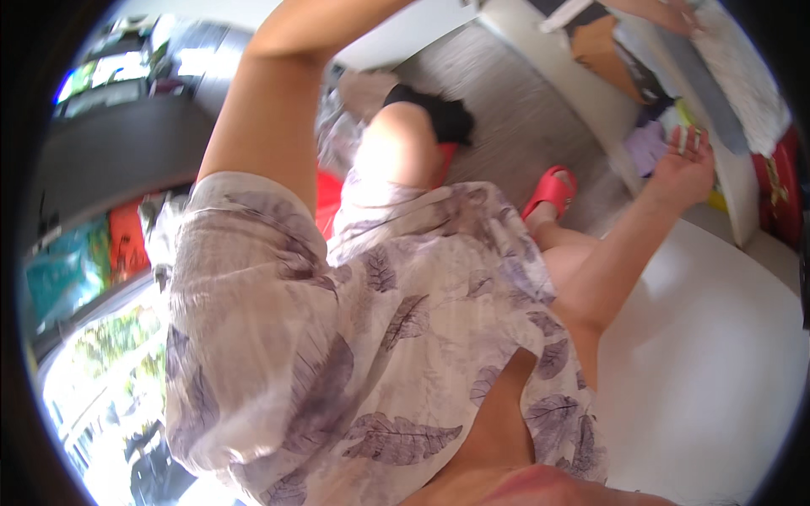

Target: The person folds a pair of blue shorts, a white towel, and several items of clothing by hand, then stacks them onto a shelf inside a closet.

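Observation:
My right hand (685,169) is at the right, its fingers apart and pointing into a pale open storage unit (582,93). Beside its fingertips lies a purple cloth (647,145), and a yellow-green item (683,111) shows just behind; whether the fingers touch either is unclear. My left arm bends at the top left and leaves the view. What appears to be my left hand (685,15) comes back in at the top right, by a grey strip of material (704,80) and a white textured cloth (742,72). Its fingers are too cut off to read. A brown item (606,55) stands inside the unit.
A smooth white surface (709,337) curves below my right forearm. My foot wears a red slipper (553,192) on the grey floor (506,93). Black cloth (439,110) lies beyond my left knee. A dark surface (126,152) and a teal bag (63,282) are at the left.

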The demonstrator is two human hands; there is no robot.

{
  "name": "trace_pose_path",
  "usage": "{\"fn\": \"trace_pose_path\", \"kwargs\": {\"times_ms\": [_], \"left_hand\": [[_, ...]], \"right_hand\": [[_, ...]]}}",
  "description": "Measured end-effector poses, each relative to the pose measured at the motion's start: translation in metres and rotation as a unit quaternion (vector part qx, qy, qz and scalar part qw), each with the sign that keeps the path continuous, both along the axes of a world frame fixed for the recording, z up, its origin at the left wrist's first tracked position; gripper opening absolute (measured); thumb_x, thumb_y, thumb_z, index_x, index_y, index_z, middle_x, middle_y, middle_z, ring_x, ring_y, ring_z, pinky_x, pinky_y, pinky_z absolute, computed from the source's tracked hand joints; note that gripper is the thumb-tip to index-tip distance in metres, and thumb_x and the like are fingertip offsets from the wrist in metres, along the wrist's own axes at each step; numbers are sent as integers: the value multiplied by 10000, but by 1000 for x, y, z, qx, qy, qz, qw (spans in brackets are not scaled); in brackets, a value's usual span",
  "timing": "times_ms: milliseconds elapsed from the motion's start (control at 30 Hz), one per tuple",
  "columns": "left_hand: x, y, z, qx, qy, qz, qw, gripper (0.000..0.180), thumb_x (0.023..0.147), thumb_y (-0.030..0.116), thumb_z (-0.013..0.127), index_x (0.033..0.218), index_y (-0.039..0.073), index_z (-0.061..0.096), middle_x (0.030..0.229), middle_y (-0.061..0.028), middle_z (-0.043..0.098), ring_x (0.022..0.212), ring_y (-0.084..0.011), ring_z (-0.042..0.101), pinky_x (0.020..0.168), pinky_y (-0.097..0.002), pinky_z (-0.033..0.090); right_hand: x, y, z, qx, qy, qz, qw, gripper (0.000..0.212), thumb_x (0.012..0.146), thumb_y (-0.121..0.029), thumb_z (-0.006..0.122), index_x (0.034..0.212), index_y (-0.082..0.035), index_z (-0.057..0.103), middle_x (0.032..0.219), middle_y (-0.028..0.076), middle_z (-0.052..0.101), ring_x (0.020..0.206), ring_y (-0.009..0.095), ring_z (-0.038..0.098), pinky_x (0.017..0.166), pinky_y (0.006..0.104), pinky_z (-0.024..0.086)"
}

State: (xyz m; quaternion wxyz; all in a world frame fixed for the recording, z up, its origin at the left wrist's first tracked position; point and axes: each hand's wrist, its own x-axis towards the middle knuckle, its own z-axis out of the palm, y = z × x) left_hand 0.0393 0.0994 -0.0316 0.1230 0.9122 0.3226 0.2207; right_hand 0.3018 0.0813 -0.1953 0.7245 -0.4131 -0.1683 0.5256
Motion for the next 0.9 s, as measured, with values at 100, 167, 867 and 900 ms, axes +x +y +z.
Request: {"fn": "trace_pose_path", "kwargs": {"times_ms": [100, 167, 867, 900], "left_hand": [[-139, -141, -66, -173, 8, 178, 969, 428, 888, 393, 447, 1163, 83, 551, 1116, -183, 585, 1014, -319, 570, 878, -409, 430], [-216, -227, -164, -190, 82, 395, 895, 401, 862, 422, 452, 1142, 162, 574, 1120, -148, 590, 999, -323, 574, 843, -483, 434], [-215, -369, -418, -298, -30, 738, 605, 458, 720, 305, 638, 1061, 22, 522, 1116, -232, 541, 1052, -413, 508, 901, -471, 405], [-219, -349, -403, -308, -24, 736, 602, 465, 717, 322, 650, 1053, 26, 525, 1128, -233, 534, 1064, -413, 503, 917, -471, 394]], "right_hand": [[-9, 19, -22, -65, 31, 101, 992, 291, 801, -20, 439, 1082, 56, 442, 1036, 181, 537, 903, 300, 559, 784, 451, 485], [-27, 27, -26, -85, 42, 177, 980, 318, 784, 9, 424, 1096, 68, 430, 1025, 193, 538, 884, 303, 565, 785, 438, 487], [-151, -18, -32, -193, -103, 454, 863, 277, 786, -14, 504, 1063, -14, 527, 985, 82, 591, 862, 203, 584, 722, 329, 475], [-149, -16, -36, -201, -106, 452, 862, 283, 799, -10, 497, 1081, -12, 519, 1015, 91, 594, 878, 202, 585, 732, 328, 480]]}}
